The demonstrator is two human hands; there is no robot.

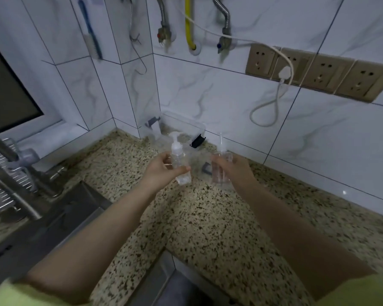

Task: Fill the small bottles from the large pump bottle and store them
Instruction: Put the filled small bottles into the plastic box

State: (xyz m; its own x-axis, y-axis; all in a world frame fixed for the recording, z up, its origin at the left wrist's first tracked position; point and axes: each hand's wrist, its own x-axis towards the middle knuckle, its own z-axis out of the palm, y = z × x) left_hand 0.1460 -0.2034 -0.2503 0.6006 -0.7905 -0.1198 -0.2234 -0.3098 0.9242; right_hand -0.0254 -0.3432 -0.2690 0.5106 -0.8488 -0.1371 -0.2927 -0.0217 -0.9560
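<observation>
My left hand grips a small clear pump bottle with a white pump head, held upright above the speckled counter. My right hand grips a second clear bottle with a tall thin clear top. The two bottles are a short way apart, side by side. Behind them, in the corner by the wall, a clear plastic storage box with black clips stands open. I cannot make out a large pump bottle in this blurred view.
A steel sink with a tap and a dish rack lies to the left. Wall sockets with a plugged white cable sit on the right wall. Pipes and hoses hang above the corner.
</observation>
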